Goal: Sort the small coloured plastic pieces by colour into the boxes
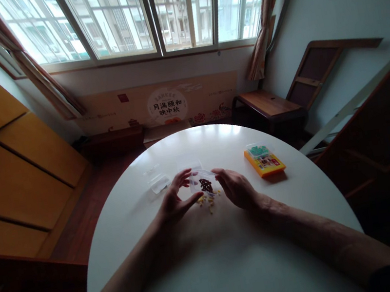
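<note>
Between both hands is a small clear plastic box (195, 177) with dark brown pieces (206, 185) inside. My left hand (176, 197) grips its left side, thumb at the near edge and fingers at the far side. My right hand (236, 188) has its fingers closed on the box's right edge. Several small yellow pieces (210, 202) lie loose on the white table just in front of the box. What the small pieces are is too small to tell.
On the round white table (215, 271), an open clear plastic box (159, 183) lies at left. An orange-yellow box (264, 162) sits at right, topped by a clear case of green pieces (258, 150). Beyond the table stand a wooden chair (271, 102) and a window.
</note>
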The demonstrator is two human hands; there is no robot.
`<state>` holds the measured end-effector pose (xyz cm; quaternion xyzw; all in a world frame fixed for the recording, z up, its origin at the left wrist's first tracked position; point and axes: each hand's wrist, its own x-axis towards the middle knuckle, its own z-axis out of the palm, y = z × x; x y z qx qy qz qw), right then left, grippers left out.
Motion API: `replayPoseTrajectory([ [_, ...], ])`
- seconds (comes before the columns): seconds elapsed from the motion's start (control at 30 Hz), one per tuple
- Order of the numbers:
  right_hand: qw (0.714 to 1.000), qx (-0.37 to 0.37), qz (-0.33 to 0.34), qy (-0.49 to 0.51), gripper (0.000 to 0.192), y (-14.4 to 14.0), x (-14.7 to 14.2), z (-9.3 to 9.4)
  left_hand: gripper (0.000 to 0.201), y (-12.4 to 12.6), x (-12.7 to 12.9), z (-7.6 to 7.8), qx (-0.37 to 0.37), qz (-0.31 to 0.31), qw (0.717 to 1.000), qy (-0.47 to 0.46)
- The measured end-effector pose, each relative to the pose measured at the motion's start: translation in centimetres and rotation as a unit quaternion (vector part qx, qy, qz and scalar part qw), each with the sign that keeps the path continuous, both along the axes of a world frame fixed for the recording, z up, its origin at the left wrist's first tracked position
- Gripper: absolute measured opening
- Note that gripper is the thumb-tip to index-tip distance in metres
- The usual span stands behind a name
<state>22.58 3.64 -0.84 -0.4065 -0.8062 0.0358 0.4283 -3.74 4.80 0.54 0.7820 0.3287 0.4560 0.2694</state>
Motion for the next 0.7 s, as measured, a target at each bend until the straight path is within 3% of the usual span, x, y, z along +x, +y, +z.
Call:
replayPoseTrajectory([
  [0.23,0.999,0.018,-0.013,0.023,0.023,-0.1,-0.2,-0.5,0.062,-0.4,-0.4,1.0,0.097,0.043,0.993,0.047],
  [0.47,0.996,-0.065,0.007,0.068,0.030,-0.1,-0.4,-0.9,0.060,-0.6,-0.3,1.7,0.214,0.020,0.971,0.108],
  [0.7,0.988,-0.108,0.034,0.106,0.031,0.1,-0.4,-1.2,0.067,-0.5,-0.4,1.8,0.270,-0.001,0.954,0.131],
])
